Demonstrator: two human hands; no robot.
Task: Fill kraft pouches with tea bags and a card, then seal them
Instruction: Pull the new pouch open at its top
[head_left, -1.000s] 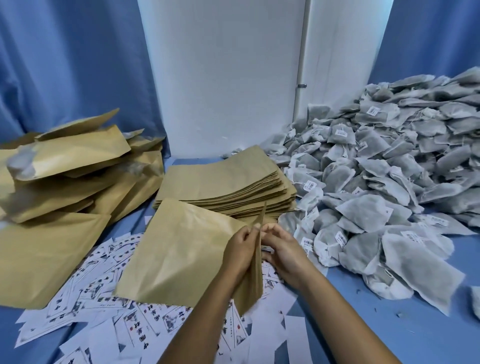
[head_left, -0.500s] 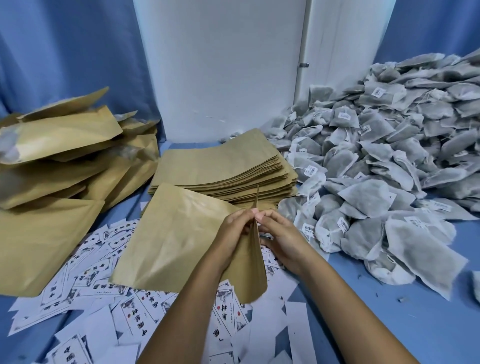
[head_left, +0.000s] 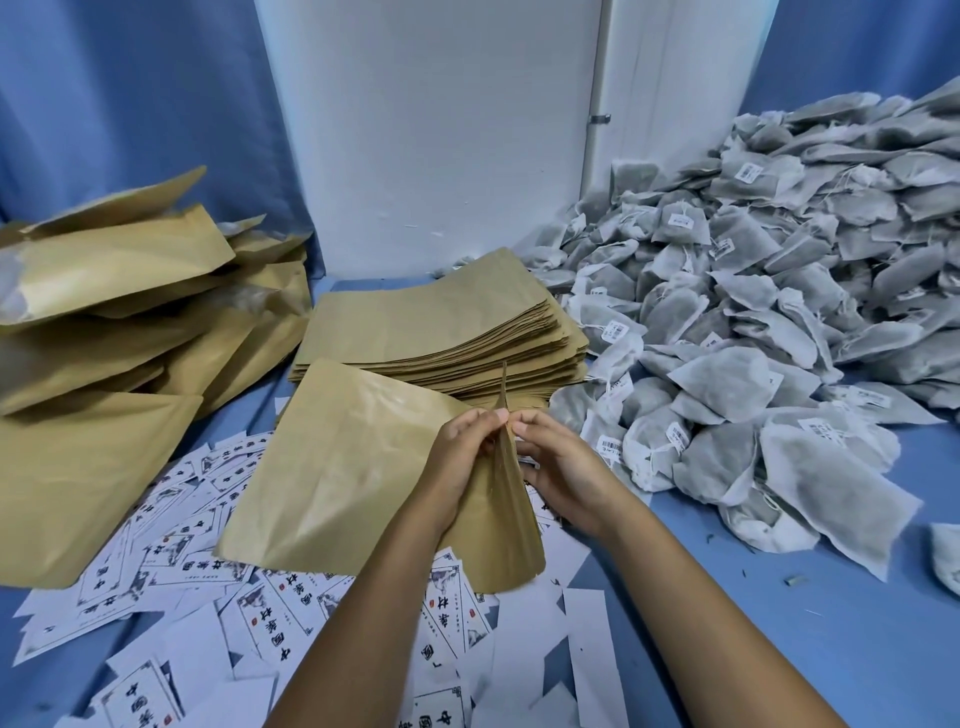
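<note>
An empty kraft pouch (head_left: 348, 462) is held up in front of me over the scattered cards. My left hand (head_left: 462, 457) pinches one side of its mouth and my right hand (head_left: 556, 462) pinches the other, at the pouch's right edge. The near flap (head_left: 506, 525) stands away from the rest, so the mouth is slightly parted. A flat stack of empty kraft pouches (head_left: 441, 327) lies just behind. White printed cards (head_left: 270, 623) litter the blue table below. A big heap of grey tea bags (head_left: 753, 322) fills the right side.
Filled kraft pouches (head_left: 119, 312) are piled at the left, one lying flat at the near left (head_left: 78, 483). A white panel (head_left: 431, 135) and blue curtain stand behind. Bare blue table (head_left: 779, 649) shows at the near right, with one stray tea bag (head_left: 945, 556) at the edge.
The pouch's near flap has swung further out from the edge-on position, widening the mouth a little. Both hands have stayed pinched at the top edge.
</note>
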